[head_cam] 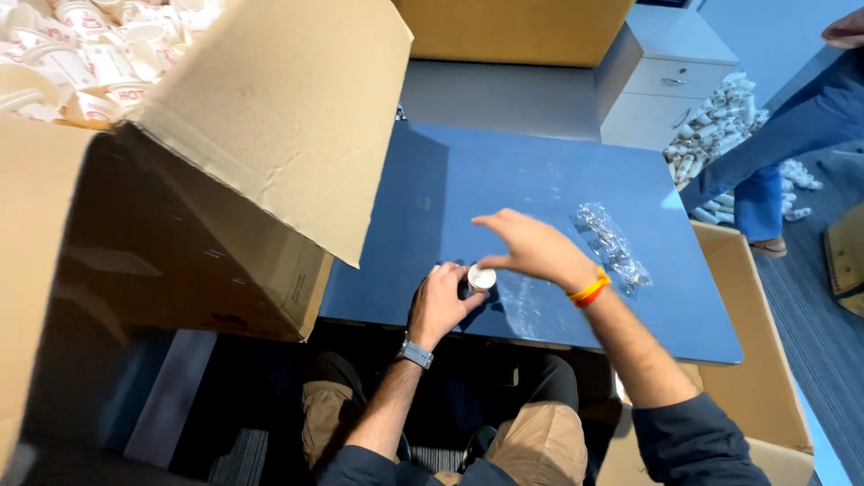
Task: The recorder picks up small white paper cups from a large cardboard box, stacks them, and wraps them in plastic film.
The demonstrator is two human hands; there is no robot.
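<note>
L hand (439, 304) fingers clenched round small white jar (480, 279), R hand (537, 249) fingertips pinching its lid from above; prob. light, rigid, slick—grip the sides.

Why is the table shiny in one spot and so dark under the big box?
Head view: light glares pale on the table; the box flap blocks light, shading its inside; the hands cast a small shadow by the white cap; far cups look blurry.
</note>
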